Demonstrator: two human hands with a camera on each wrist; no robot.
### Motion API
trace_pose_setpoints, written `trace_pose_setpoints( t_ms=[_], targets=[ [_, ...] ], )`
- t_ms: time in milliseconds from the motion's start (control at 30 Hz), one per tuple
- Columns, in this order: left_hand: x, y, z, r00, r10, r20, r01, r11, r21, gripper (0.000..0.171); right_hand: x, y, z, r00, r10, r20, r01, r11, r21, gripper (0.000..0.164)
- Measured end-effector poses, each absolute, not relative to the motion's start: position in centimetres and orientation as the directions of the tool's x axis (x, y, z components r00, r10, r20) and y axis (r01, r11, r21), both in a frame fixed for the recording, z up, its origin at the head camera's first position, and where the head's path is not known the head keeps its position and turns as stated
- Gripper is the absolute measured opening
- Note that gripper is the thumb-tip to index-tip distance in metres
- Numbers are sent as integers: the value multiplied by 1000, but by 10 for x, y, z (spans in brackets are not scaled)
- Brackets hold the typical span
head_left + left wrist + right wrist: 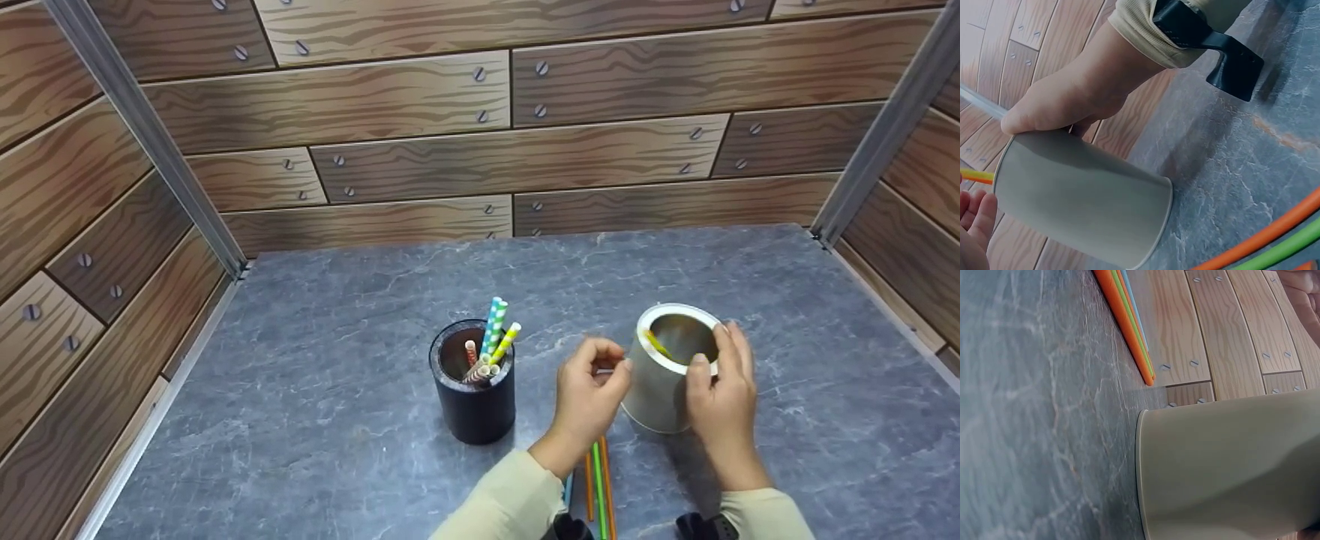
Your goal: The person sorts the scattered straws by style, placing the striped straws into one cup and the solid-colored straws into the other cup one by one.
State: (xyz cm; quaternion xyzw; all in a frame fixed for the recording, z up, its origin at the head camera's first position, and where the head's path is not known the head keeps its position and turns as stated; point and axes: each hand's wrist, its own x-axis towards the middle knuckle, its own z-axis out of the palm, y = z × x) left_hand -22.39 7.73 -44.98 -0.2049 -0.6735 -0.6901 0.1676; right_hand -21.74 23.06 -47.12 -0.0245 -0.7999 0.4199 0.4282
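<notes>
A pale metal can (656, 397) stands upright on the table, with a yellow straw (655, 343) leaning inside against its rim. My right hand (724, 409) grips the can's rim from the right, as the left wrist view also shows. Just left of the can is my left hand (589, 386), its fingers loosely curled, thumb and forefinger close together with nothing visible between them. In the left wrist view the left fingers (981, 219) are beside the can's mouth, near the yellow straw (979, 176). The can's side (1230, 467) fills much of the right wrist view.
To the left stands a black cup (478, 412) holding several striped paper straws (495, 330). Orange, green and blue straws (598, 487) lie on the table near the left forearm. Wood-patterned walls (420, 97) enclose the grey marbled table (315, 390).
</notes>
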Motion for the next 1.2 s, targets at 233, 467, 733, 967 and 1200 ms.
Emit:
trace_pose_setpoints(
  t_ms=[233, 467, 733, 967, 1200],
  targets=[
    [-223, 70, -457, -877, 29, 479, 477, -64, 877, 8, -217, 230, -470, -641, 399, 656, -312, 646, -697, 46],
    [-221, 61, -466, -903, 6, 429, 429, -52, 902, 10, -216, 230, -470, -648, 405, 646, -299, 644, -704, 47],
    [-220, 51, -482, -880, 28, 475, 474, 121, 872, 11, -216, 230, -470, -656, 407, 636, -293, 640, -710, 46],
    [-223, 44, -496, -903, 97, 419, 429, 278, 860, 14, -216, 230, -470, -656, 405, 637, -299, 636, -712, 46],
    [-225, 39, -508, -913, 93, 398, 403, 377, 834, 13, -216, 230, -471, -644, 405, 649, -310, 637, -706, 46]
  ],
)
